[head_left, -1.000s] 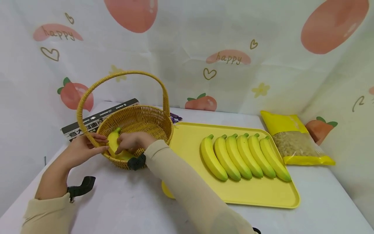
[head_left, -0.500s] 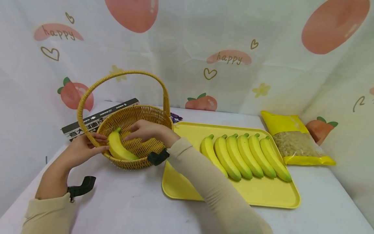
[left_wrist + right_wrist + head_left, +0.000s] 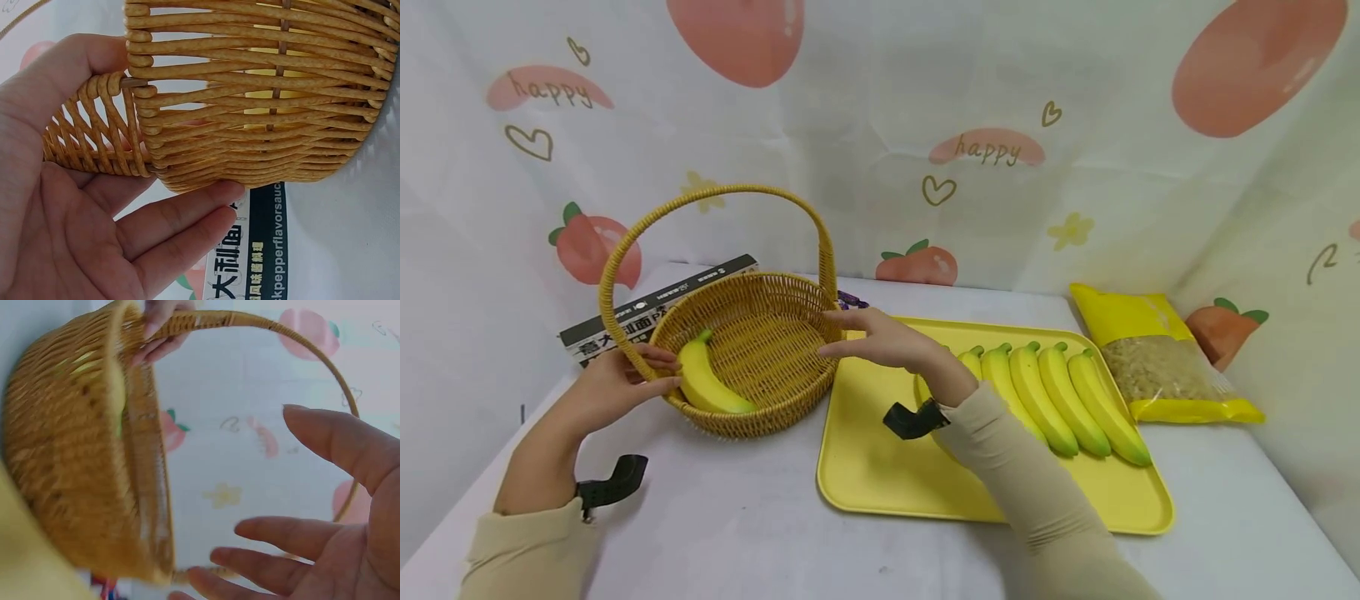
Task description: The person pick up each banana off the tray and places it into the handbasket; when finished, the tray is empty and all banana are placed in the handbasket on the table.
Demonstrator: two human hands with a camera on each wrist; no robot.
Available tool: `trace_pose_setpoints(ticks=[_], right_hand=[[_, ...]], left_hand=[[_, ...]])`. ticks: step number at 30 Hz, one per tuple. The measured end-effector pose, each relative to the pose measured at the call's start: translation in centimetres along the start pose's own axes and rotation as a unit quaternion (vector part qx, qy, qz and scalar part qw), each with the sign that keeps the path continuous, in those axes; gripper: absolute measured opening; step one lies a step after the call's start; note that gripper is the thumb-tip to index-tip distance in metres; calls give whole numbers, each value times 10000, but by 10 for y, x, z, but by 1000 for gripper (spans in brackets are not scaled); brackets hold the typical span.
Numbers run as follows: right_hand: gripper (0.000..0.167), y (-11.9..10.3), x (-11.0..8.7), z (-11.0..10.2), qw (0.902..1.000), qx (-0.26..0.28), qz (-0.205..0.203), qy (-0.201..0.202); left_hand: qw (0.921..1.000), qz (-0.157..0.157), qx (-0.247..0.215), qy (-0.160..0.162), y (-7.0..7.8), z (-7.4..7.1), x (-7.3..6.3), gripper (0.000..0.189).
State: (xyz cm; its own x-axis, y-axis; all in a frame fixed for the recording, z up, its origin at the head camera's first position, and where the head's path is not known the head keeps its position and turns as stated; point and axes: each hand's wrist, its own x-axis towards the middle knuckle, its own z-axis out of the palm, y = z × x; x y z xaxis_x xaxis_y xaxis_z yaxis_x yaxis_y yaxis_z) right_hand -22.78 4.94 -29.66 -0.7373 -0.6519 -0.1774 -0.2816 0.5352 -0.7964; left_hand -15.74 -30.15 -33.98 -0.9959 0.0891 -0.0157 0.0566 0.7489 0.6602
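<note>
A wicker basket (image 3: 775, 358) with a tall arched handle stands at the left, tilted toward me in the head view. Inside it, along the left wall, lies one yellow banana (image 3: 709, 379) with green ends. My left hand (image 3: 613, 383) holds the basket at the base of its handle, thumb on one side and fingers on the other, as the left wrist view shows (image 3: 94, 206). Over the left part of a yellow tray (image 3: 880, 467) hovers my right hand (image 3: 887, 337), fingers spread and holding nothing, fingertips close to the basket's right rim. Several bananas (image 3: 1060, 400) lie in a row on the tray, partly hidden by my right arm.
A long dark-and-white box (image 3: 662, 292) with printed lettering lies behind the basket. Small purple wrapped pieces (image 3: 852, 301) are at the basket's back right. A yellow bag with a clear window (image 3: 1157, 358) lies beyond the tray's right edge. A printed curtain hangs behind.
My right hand has let go of the banana in the basket, come out and moved right over the tray. The left hand stays on the basket.
</note>
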Motion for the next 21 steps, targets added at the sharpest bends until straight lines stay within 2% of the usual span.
trace_pose_setpoints(ticks=[11,17,21], right_hand=[[73,51,-56,-9,9959,207,201,855],[80,76,-82,0,9924,246,394,1136],[85,85,-92,9,9903,296,511,1256]], left_hand=[[10000,-12,-14,7,2,0,0,47],[10000,7,9,25,4,0,0,47],[10000,-34,14,17,3,-1,-1,48]])
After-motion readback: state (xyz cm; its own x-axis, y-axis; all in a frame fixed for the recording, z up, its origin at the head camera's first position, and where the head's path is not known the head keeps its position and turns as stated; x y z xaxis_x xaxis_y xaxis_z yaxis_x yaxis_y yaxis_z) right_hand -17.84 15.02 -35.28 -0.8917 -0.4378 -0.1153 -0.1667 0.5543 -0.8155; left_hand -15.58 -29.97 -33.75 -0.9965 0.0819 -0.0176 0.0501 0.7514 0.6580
